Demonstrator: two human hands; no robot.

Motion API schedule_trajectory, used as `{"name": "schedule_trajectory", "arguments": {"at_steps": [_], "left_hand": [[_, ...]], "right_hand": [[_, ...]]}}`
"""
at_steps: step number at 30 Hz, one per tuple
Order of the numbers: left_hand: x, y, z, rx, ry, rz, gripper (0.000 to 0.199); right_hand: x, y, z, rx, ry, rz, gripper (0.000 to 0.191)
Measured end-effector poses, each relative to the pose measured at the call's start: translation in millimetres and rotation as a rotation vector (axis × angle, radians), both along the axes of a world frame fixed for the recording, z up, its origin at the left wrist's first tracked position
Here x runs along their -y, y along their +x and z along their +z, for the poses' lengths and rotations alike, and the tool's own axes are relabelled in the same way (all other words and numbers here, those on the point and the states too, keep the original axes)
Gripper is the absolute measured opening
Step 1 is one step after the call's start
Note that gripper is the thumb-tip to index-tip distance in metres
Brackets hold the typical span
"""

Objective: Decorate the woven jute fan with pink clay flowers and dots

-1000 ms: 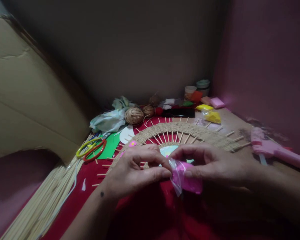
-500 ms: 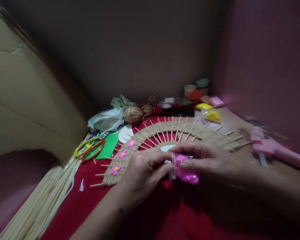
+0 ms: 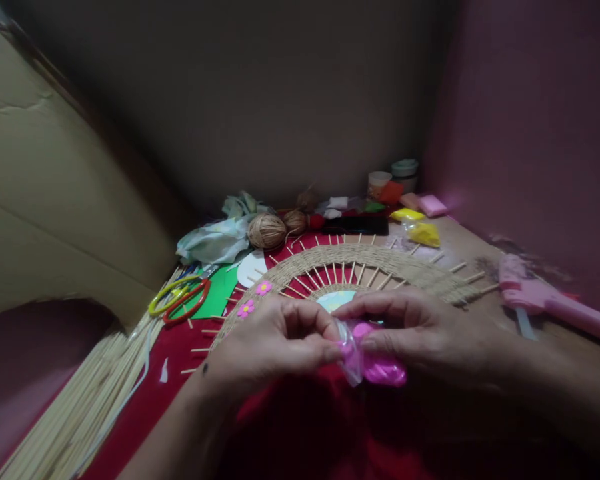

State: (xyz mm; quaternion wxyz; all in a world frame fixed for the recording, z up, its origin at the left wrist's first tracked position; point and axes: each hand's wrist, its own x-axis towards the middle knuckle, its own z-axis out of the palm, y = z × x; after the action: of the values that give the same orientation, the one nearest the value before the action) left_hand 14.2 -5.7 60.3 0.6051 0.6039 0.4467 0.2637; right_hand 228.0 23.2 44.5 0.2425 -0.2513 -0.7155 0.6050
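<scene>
Between my two hands is a clear plastic packet of bright pink clay (image 3: 384, 371). My left hand (image 3: 280, 337) pinches the clear edge of the packet. My right hand (image 3: 410, 327) grips its pink part, thumb on the near side, and a rounded pink lump shows beside the thumb. Behind the hands lies a woven twine half-ring (image 3: 320, 259) with thin sticks poking out of both edges. Pink flowers with yellow centres (image 3: 246, 309) sit on its left part; my left hand covers some of that end.
Scissors (image 3: 185, 300) lie on green paper (image 3: 220, 293) at left, beside a bundle of sticks (image 3: 75, 407). Twine balls (image 3: 267, 231), a dark phone (image 3: 357, 225), yellow packets (image 3: 424, 234) and a cup (image 3: 379, 185) stand behind. A pink glue gun (image 3: 545, 297) lies right.
My left hand has turned and dropped slightly, now covering the lowest flower. The packet has shifted a little down and right, and more of its clear plastic shows between the hands.
</scene>
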Motion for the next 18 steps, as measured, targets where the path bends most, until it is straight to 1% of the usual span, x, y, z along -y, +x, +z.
{"name": "schedule_trajectory", "arguments": {"at_steps": [2,4,6,9,11,15,18], "left_hand": [[-3,-7,3.2,0.13,-0.078,0.027,0.017],[-6,-11,3.3,0.213,-0.1,0.077,0.018],[-9,-12,0.9,0.256,-0.104,0.117,0.015],[-12,-10,-3.8,0.306,-0.11,0.146,0.011],[-13,-8,-5.3,0.351,-0.098,0.158,0.012],[-13,-7,-4.0,0.414,-0.132,0.17,0.011],[-12,-5,-2.9,0.477,-0.15,0.171,0.014]], "right_hand": [[-1,0,-0.6,0.046,0.0,-0.067,0.032],[-3,0,-1.4,0.071,-0.028,-0.105,0.031],[-3,-1,-1.1,0.072,-0.027,-0.099,0.031],[-2,-2,1.5,0.1,0.024,-0.084,0.03],[-1,-3,2.7,0.121,0.026,-0.09,0.03],[-2,-2,-0.9,0.111,-0.002,-0.072,0.033],[-2,-1,-5.2,0.126,0.014,-0.071,0.033]]}}
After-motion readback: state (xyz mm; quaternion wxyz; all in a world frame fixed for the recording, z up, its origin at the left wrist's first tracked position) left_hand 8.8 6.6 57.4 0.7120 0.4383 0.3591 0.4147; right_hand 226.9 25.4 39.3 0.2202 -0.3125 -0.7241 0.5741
